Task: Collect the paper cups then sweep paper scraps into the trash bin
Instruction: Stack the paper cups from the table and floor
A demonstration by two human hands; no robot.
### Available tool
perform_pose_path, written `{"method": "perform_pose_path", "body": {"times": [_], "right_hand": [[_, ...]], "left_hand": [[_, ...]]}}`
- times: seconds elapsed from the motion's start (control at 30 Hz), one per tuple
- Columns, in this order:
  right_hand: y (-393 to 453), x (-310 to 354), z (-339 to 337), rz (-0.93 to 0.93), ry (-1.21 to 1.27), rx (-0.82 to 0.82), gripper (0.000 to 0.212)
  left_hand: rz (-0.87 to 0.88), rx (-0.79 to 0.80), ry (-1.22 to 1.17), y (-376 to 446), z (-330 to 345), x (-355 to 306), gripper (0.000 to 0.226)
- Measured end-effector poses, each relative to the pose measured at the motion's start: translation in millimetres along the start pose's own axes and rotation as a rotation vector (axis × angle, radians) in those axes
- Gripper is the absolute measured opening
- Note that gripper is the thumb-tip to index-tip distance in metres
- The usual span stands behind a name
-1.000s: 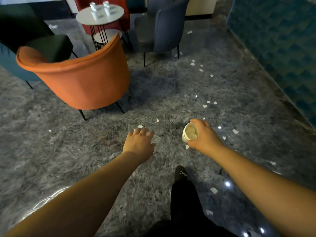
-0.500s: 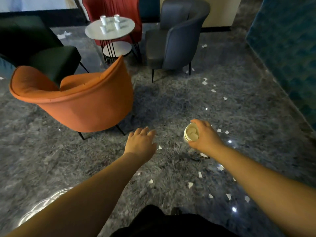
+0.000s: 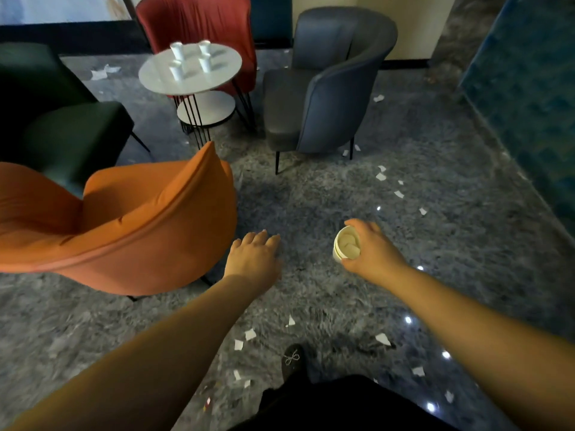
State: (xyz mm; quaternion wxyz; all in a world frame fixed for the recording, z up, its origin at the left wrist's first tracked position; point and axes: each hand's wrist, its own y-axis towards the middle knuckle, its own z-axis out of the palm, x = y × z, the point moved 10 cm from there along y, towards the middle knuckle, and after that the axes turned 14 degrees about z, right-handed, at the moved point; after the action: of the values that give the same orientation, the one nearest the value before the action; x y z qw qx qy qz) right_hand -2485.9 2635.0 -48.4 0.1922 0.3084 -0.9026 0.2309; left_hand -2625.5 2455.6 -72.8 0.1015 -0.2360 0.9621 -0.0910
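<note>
Nearest the camera, a black shoe (image 3: 292,359) with a small pale bow stands on the glossy grey marbled floor (image 3: 466,259), with dark clothing below it at the frame's lower edge. White paper scraps (image 3: 244,339) lie scattered around the shoe — a few just left of it, one (image 3: 382,339) to its right, more toward the lower right corner.

Both bare forearms reach forward over the floor. The left hand (image 3: 253,259) is palm down, fingers straight and close together, holding nothing; it hangs just beside the lower edge of an orange armchair (image 3: 130,225), which fills the left middle of the view. The right hand (image 3: 370,253) has its fingers and thumb wrapped round a paper cup (image 3: 347,245). The cup is tipped over — its long axis lies nearly level, its open mouth turned toward the camera and a little left, showing a pale inside. No print or writing can be made out on it.

Beyond the hands another trail of scraps (image 3: 381,177) runs along the floor toward a teal patterned wall (image 3: 529,88) on the right. A grey-blue armchair (image 3: 329,88) stands past the orange one, a dark green chair (image 3: 56,119) at far left. Between them is a round white side table (image 3: 217,73) on thin black legs, carrying four upright white cups (image 3: 177,70), unmarked as far as can be seen. A red chair (image 3: 199,23) stands behind the table.
</note>
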Motion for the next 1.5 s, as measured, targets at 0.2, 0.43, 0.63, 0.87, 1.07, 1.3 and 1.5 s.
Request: {"method": "perform_pose_path", "body": {"times": [0.2,0.43,0.63,0.87,1.07,1.3,1.5], "right_hand": [[95.3,29.2,-26.2,0.037,0.032,-0.009,0.083],[228.3,59.9,-43.0,0.014,0.036,0.025,0.081],[367.7,106.6,-67.9,-0.089,-0.020,0.037,0.079],[488.9,178.2,-81.1,-0.224,-0.074,0.091,0.079],[566.8,249.2,-57.2,-0.303,-0.088,0.141,0.074],[658.9,340.7,-26.4,-0.352,-0.104,0.179,0.076],[722.6,411.6,-13.5,-0.376,-0.084,0.168,0.079]], "left_hand": [[0.034,0.006,0.024,96.1,-42.6,40.6,0.057],[0.008,-0.004,0.043,218.4,-74.5,86.0,0.059],[-0.095,-0.044,0.037,327.4,-114.2,133.4,0.059],[-0.208,-0.094,0.006,397.5,-151.7,195.5,0.052],[-0.314,-0.091,-0.021,428.8,-157.9,267.8,0.056],[-0.360,-0.086,-0.011,487.3,-179.8,378.7,0.057],[-0.365,-0.106,-0.009,533.5,-209.9,461.8,0.058]]}}
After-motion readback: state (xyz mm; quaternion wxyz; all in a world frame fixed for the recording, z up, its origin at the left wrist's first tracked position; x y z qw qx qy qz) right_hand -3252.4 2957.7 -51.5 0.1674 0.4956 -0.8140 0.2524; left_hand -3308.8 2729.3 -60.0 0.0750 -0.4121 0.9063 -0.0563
